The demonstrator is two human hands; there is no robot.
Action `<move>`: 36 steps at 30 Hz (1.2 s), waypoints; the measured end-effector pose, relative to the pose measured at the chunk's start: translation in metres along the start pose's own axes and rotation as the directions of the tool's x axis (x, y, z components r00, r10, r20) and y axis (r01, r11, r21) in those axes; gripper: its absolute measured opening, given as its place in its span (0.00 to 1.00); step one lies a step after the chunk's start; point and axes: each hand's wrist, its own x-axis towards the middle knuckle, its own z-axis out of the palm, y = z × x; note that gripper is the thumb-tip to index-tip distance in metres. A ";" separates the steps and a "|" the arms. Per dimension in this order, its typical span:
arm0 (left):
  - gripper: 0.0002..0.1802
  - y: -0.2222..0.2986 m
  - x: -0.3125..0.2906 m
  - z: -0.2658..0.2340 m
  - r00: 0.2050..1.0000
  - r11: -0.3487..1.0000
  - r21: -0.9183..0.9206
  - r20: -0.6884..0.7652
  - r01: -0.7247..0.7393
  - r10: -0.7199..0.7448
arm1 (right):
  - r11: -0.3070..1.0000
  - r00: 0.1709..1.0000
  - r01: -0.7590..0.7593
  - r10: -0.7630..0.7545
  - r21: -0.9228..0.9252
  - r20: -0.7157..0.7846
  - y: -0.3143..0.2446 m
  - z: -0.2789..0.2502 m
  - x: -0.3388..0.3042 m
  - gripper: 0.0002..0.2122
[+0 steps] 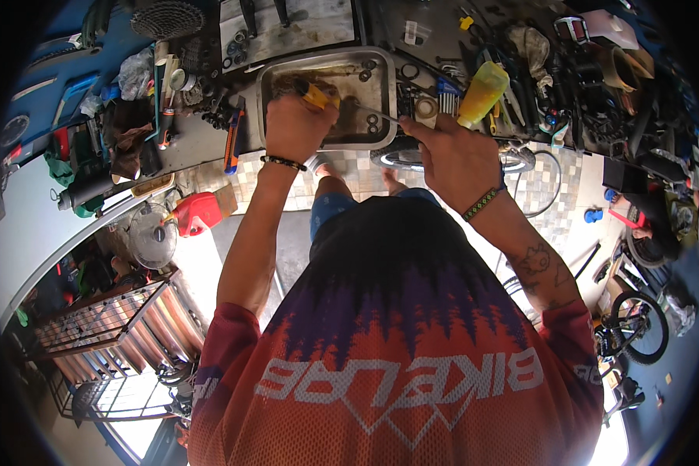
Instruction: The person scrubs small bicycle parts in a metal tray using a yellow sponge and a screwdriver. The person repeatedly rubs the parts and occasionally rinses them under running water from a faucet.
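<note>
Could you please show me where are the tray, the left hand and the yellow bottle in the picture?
Tray (377, 92): head view, bare floor on its right side.
Left hand (297, 124): head view, back of the hand.
Yellow bottle (485, 92): head view, middle of its body.

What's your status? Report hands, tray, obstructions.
Left hand gripping yellow-and-black handle over metal tray. Right hand at end of thin metal rod. Nearest clutter: dark rings in tray, yellow bottle by right hand.

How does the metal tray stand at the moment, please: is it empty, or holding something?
The metal tray is holding something: dark rings lie inside it, near its right side.
</note>
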 end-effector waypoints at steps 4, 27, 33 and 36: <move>0.20 0.001 -0.003 -0.002 0.999 1.000 -0.012 0.034 -0.011 0.011 | 1.000 1.000 -0.006 0.006 0.003 0.005 0.000 -0.001 0.000 0.21; 0.15 0.001 -0.007 0.010 0.995 0.995 -0.014 -0.007 -0.096 0.096 | 1.000 0.999 -0.009 0.010 -0.026 0.034 -0.002 -0.002 0.002 0.21; 0.18 0.006 -0.007 0.005 0.995 0.994 0.044 0.032 -0.097 0.095 | 0.999 0.999 -0.026 0.027 -0.025 0.040 -0.002 -0.003 0.001 0.21; 0.17 0.000 -0.005 0.006 0.998 0.996 0.067 -0.009 -0.062 0.063 | 1.000 1.000 -0.003 0.003 -0.024 0.019 -0.001 -0.002 0.001 0.21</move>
